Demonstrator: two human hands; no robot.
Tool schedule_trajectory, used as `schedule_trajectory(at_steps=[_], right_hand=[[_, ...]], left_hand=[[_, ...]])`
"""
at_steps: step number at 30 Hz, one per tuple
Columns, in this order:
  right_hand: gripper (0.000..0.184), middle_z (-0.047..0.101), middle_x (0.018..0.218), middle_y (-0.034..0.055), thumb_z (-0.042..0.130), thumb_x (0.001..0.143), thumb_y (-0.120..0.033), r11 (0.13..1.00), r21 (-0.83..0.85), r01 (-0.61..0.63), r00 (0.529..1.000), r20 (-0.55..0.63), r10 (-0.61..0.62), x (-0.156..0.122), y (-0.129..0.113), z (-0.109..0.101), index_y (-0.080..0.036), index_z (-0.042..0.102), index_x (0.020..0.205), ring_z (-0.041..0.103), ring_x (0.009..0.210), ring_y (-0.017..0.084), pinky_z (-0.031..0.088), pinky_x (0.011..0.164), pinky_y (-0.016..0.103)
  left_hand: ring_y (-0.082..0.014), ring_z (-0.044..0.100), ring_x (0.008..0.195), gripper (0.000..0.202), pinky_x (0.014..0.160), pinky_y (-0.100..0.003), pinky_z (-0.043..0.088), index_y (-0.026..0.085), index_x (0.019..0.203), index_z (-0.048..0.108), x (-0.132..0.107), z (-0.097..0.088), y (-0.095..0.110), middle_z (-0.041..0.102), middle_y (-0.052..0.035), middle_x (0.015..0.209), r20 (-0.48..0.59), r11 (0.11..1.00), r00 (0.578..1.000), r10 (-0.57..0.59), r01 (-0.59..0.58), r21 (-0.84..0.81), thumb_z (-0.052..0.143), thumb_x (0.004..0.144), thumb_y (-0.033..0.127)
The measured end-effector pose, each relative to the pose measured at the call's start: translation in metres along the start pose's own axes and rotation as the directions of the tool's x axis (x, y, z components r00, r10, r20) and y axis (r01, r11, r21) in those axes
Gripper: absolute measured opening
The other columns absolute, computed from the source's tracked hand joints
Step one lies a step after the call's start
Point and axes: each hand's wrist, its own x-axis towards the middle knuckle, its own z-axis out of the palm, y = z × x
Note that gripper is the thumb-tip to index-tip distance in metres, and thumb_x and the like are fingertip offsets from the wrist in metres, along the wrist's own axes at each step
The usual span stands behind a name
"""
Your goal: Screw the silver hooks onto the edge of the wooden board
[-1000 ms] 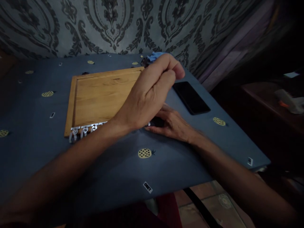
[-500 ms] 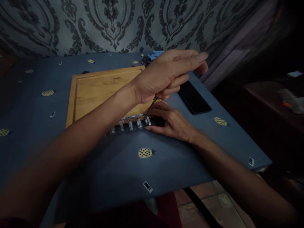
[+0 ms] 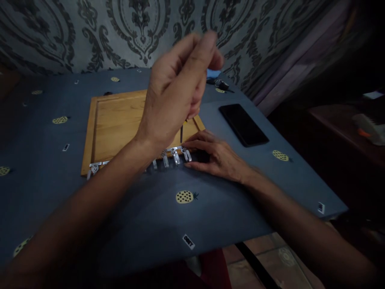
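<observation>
My left hand [image 3: 177, 88] is raised above a wooden board [image 3: 120, 120], fingers curled round the handle of a screwdriver [image 3: 181, 133]. Most of the handle is hidden in the fist, with a bit of yellow showing below it. The shaft points down, nearly upright, to the right end of a metal hook rail [image 3: 175, 150]. This rail lies along the board's near edge, its several silver hooks hanging toward me; my left forearm covers part of it. At the rail's right end, my right hand [image 3: 221, 158] grips with thumb below and fingers above.
A black phone [image 3: 243, 125] lies right of the board on the blue pineapple-print tablecloth [image 3: 144, 224]. Behind it are a small dark object [image 3: 221, 85] and a blue cloth [image 3: 213, 74]. A patterned curtain [image 3: 90, 36] hangs along the table's far side.
My left hand has swung left and turned more upright, and the screwdriver has gone from slanted to nearly vertical. The right hand stays in place at the rail's end.
</observation>
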Motion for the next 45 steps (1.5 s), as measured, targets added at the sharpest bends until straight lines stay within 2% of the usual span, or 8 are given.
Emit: schedule_trajectory(at_steps=[9,14,19,25,28,36,40,45], right_hand=[[0.045,0.07,0.113,0.0141,0.068,0.094,-0.05,0.999,-0.009,0.031,0.999,-0.013,-0.031,-0.001,0.002,0.001,-0.014,0.07,0.121,0.064,0.108,0.029,0.054,0.094,0.046],[0.043,0.07,0.112,0.0133,0.069,0.094,-0.051,0.999,-0.007,0.033,0.999,-0.022,-0.033,0.0,0.003,0.001,-0.015,0.07,0.118,0.064,0.107,0.029,0.054,0.093,0.046],[0.046,0.07,0.112,0.0135,0.066,0.094,-0.054,0.999,-0.01,0.043,0.999,-0.025,-0.043,0.0,0.003,0.001,-0.014,0.07,0.118,0.064,0.107,0.028,0.054,0.093,0.045],[0.047,0.069,0.114,0.0137,0.066,0.094,-0.054,0.999,-0.01,0.034,0.999,-0.006,-0.035,0.0,0.004,0.0,-0.015,0.07,0.12,0.064,0.109,0.029,0.054,0.095,0.045],[0.045,0.07,0.115,0.0139,0.067,0.094,-0.052,1.0,0.001,0.022,1.0,0.005,-0.022,0.0,0.002,-0.001,-0.015,0.07,0.12,0.063,0.11,0.029,0.053,0.096,0.046],[0.046,0.068,0.117,0.0138,0.069,0.092,-0.053,0.998,0.047,-0.031,0.999,0.024,0.03,0.001,0.001,-0.001,-0.017,0.072,0.12,0.061,0.119,0.032,0.051,0.104,0.052],[0.047,0.069,0.116,0.014,0.07,0.091,-0.055,0.997,0.071,-0.028,1.0,0.01,0.028,0.001,0.002,-0.001,-0.016,0.073,0.118,0.061,0.118,0.032,0.051,0.104,0.051],[0.046,0.07,0.117,0.0127,0.07,0.091,-0.055,0.994,0.093,-0.048,0.999,0.013,0.047,0.001,0.003,0.0,-0.019,0.072,0.119,0.062,0.112,0.03,0.051,0.101,0.05]], left_hand=[[-0.0101,0.019,0.042,0.033,0.042,-0.028,0.022,0.024,0.07,0.053,-0.001,-0.002,-0.019,0.029,0.0079,0.05,0.005,0.999,0.999,-0.042,0.043,-0.031,0.046,0.103,0.025],[-0.0117,0.023,0.044,0.033,0.045,-0.03,0.028,0.028,0.071,0.051,-0.003,0.0,-0.019,0.031,0.0067,0.051,-0.016,0.984,0.992,-0.123,0.124,0.125,0.045,0.103,0.029],[-0.0117,0.026,0.045,0.03,0.046,-0.031,0.028,0.028,0.071,0.051,-0.004,-0.001,-0.02,0.03,0.0063,0.051,0.031,0.996,0.998,-0.053,0.05,0.079,0.045,0.1,0.028],[-0.0148,0.04,0.053,0.026,0.051,-0.031,0.043,0.029,0.079,0.051,-0.005,-0.003,-0.02,0.038,0.0036,0.055,-0.007,0.935,0.993,-0.121,0.116,0.336,0.042,0.101,0.04],[-0.0145,0.043,0.054,0.027,0.053,-0.031,0.046,0.029,0.079,0.052,-0.006,-0.003,-0.019,0.04,0.0033,0.057,0.0,0.923,0.993,-0.115,0.107,0.37,0.042,0.101,0.042],[-0.0138,0.047,0.059,0.018,0.06,-0.031,0.05,0.027,0.087,0.051,-0.005,-0.003,-0.009,0.044,0.0033,0.063,0.111,0.913,0.982,-0.155,0.099,0.395,0.041,0.1,0.021],[-0.0141,0.05,0.063,0.017,0.064,-0.031,0.05,0.027,0.091,0.052,-0.005,-0.002,-0.008,0.047,0.0035,0.067,0.095,0.943,0.983,-0.157,0.121,0.311,0.044,0.097,0.014],[-0.0086,0.035,0.048,0.021,0.049,-0.022,0.035,0.024,0.09,0.051,-0.002,0.007,-0.008,0.035,0.0084,0.056,-0.007,0.95,0.959,-0.284,0.283,0.13,0.043,0.097,0.007]])
